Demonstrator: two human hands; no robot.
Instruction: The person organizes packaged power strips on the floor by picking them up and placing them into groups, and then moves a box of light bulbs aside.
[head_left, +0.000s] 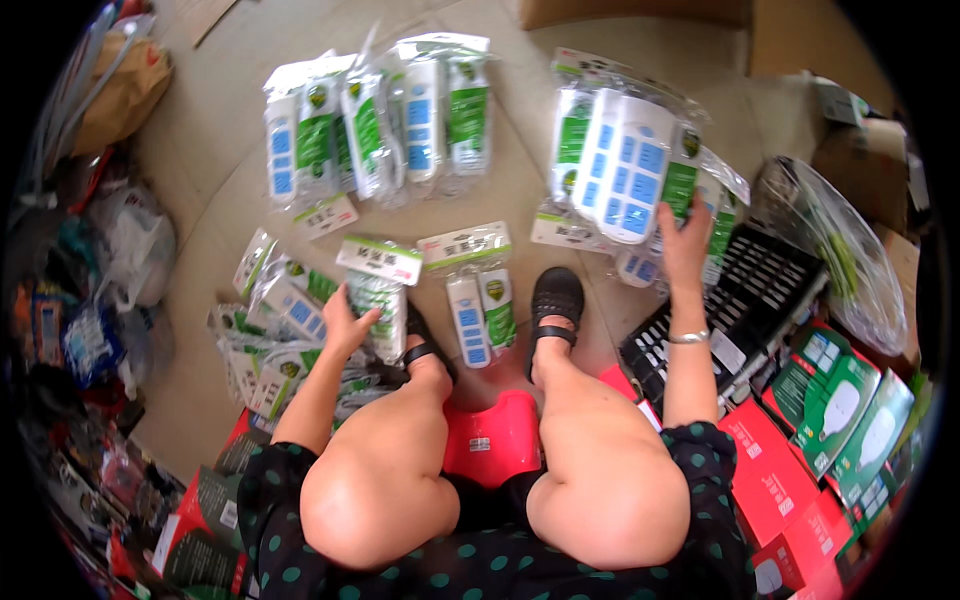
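I sit on a low red stool with my knees apart, looking down at a tiled floor. My left hand grips a clear packet holding a white power strip with a green card, at the edge of a pile of like packets. My right hand is raised and holds up a bagged white power strip with blue sockets, over a stack of similar packets. One more packet lies between my sandalled feet.
A row of bagged power strips lies farther out on the floor. A black plastic crate stands at my right, with red boxes and green boxes beside it. Bags and clutter line the left side.
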